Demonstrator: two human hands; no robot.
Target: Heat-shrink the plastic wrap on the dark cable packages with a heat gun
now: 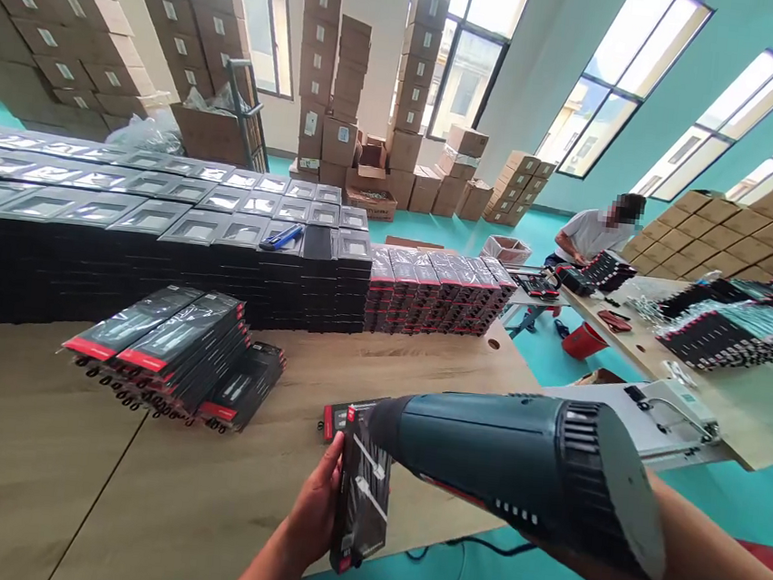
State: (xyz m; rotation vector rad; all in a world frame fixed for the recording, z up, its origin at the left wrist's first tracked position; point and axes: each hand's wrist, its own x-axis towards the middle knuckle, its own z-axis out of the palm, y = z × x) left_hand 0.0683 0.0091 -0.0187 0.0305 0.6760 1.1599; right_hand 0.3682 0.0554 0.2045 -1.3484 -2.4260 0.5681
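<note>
My left hand [316, 508] holds a slim black retail package [361, 497] upright by its edge, near the front of the wooden table [69, 460]. A dark teal heat gun [527, 463] is gripped by my right hand, which is hidden behind the gun's body; only my forearm [707, 576] shows. The gun's nozzle points at the package's upper part. Another black and red package [337, 417] lies flat on the table just behind the held one.
A fanned pile of black and red packages [175, 352] lies left of centre. Long stacks of black boxes [159, 241] and red-edged ones [441, 291] line the table's back. A person [593, 232] works at another table [745, 398] on the right. Cardboard cartons [350, 95] are stacked behind.
</note>
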